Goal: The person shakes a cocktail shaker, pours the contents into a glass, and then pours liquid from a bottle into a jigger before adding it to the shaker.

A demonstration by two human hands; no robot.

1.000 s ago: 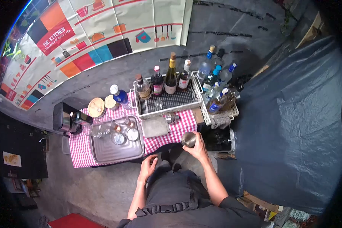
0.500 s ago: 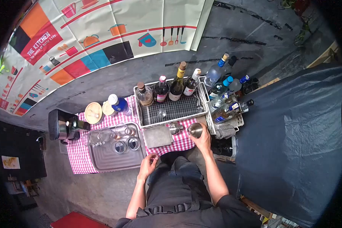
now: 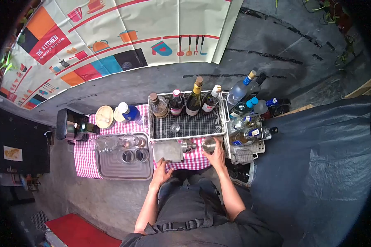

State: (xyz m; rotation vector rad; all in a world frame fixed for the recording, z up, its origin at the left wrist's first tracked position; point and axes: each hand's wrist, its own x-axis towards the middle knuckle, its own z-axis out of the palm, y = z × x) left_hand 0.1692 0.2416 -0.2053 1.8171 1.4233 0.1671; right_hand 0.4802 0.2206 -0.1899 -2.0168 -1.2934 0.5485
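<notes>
My right hand (image 3: 217, 156) is wrapped round a round metal cup (image 3: 209, 145) over the red checked cloth (image 3: 193, 163). Left of it a smaller metal shaker piece (image 3: 188, 145) lies beside a grey slab (image 3: 168, 151). My left hand (image 3: 162, 172) is at the slab's front edge, fingers apart, with nothing visible in it. Behind the slab, a white basket (image 3: 185, 136) lined with dark checked cloth holds several bottles and a small clear glass (image 3: 175, 127).
A tray (image 3: 123, 172) with several glasses lies at the left, near a black appliance (image 3: 67, 124), a blue bottle (image 3: 130, 112) and a wooden-lidded jar (image 3: 105, 117). More bottles stand in a right-hand rack (image 3: 245, 146). A dark sheet (image 3: 309, 164) hangs at the right.
The camera view has shifted. My left hand has moved up to the slab's front edge and its fingers have spread. My right hand still holds the metal cup.
</notes>
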